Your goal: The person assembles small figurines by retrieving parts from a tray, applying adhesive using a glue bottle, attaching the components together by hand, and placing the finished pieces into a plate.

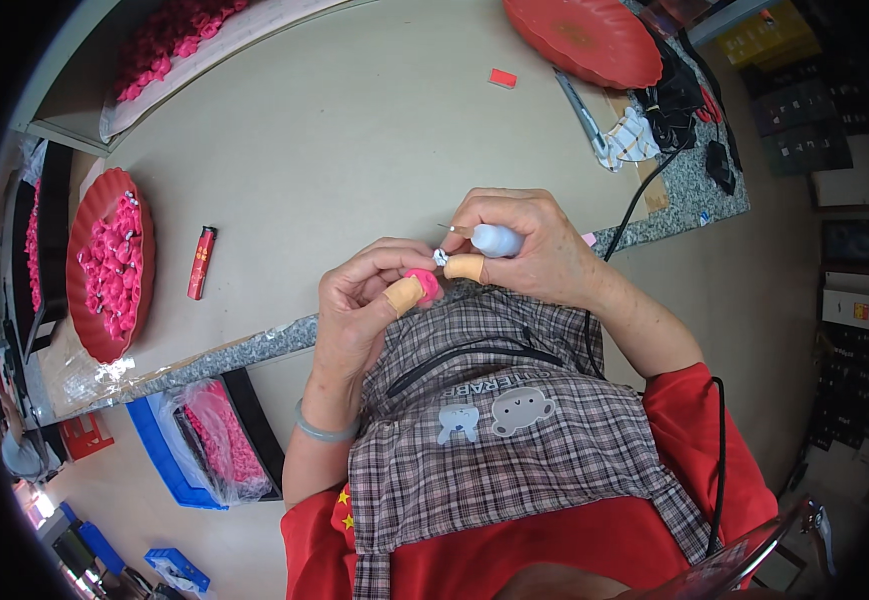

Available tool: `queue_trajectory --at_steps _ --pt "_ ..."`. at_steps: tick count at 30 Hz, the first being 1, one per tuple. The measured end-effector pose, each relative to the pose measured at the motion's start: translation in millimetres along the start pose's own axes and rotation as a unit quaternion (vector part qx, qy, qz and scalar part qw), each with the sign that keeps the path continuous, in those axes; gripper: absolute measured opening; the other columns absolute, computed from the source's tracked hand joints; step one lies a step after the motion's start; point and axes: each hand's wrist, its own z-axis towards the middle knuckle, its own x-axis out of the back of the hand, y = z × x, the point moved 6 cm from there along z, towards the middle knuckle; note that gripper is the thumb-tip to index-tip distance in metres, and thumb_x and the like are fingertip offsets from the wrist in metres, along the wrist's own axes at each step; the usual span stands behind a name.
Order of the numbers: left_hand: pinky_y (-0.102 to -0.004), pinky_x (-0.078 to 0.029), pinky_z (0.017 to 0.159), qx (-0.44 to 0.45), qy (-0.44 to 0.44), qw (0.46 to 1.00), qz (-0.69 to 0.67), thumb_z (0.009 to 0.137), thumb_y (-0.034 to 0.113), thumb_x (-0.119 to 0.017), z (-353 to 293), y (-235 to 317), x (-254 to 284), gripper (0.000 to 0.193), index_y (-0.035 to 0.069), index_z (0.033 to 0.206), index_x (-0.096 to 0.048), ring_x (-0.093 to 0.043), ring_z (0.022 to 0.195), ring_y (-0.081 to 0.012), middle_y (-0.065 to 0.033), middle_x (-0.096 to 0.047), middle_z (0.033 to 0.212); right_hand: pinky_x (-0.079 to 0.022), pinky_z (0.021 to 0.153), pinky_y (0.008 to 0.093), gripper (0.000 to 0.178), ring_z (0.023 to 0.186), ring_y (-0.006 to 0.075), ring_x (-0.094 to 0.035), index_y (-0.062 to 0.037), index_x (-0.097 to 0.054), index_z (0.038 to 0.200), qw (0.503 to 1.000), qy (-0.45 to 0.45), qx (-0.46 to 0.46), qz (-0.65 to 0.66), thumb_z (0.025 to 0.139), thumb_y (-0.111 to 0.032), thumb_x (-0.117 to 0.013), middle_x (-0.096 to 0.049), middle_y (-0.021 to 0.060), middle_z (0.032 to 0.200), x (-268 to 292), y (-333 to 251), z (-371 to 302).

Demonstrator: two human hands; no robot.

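Note:
My left hand [365, 290] is closed, pinching a small bright pink rounded piece [422, 284] between a thumb in a tan finger cover and the fingers. In my right hand [535, 240] is a small pale blue-white squeeze bottle [498, 240] with a thin needle tip, pointing left. A tan cover [466, 267] sits on my right thumb too. Between the fingertips of both hands is a tiny white-and-dark piece [441, 257]; which hand grips it I cannot tell. Both hands are close together above the table's near edge, in front of my checked apron [515, 440].
A red scalloped dish [145, 270] of small pink pieces stands at left, beside a red lighter-shaped stick [201, 262]. Another red dish [595, 40], a utility knife [581, 112] and a checked cloth [631, 138] lie far right. A black cable [645, 190] crosses the right edge.

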Motion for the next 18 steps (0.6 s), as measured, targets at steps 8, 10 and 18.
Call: queue_trajectory --at_steps 8,10,18 --pt "-0.0277 -0.054 0.072 -0.002 0.017 1.000 0.020 0.080 -0.007 -0.058 0 0 3 0.020 -0.009 0.098 -0.064 -0.063 0.084 -0.0190 -0.0179 -0.060 0.104 -0.047 0.063 0.0270 0.018 0.071 0.0144 -0.062 -0.0031 -0.064 0.084 0.999 -0.020 -0.036 -0.025 0.072 -0.010 -0.076 -0.064 0.0043 0.079 -3 1 0" --pt "-0.0288 -0.054 0.072 0.021 0.003 1.000 -0.015 0.079 -0.006 -0.058 0 -1 3 0.020 -0.010 0.098 -0.064 -0.064 0.083 -0.0200 -0.0184 -0.061 0.103 -0.047 0.062 0.0270 0.018 0.071 0.0147 -0.062 -0.0033 -0.065 0.085 0.998 -0.020 -0.060 -0.002 0.072 -0.010 -0.076 -0.064 0.0046 0.079 -4 3 0" --pt "-0.0291 -0.053 0.073 0.021 -0.011 0.997 -0.068 0.083 0.002 -0.060 0 -5 1 0.022 -0.009 0.102 -0.063 -0.065 0.084 -0.0211 -0.0189 -0.063 0.100 -0.048 0.058 0.0269 0.018 0.068 0.0144 -0.062 -0.0038 -0.068 0.086 0.995 -0.007 0.086 -0.059 0.071 -0.010 -0.077 -0.065 0.0042 0.078 4 -16 2"
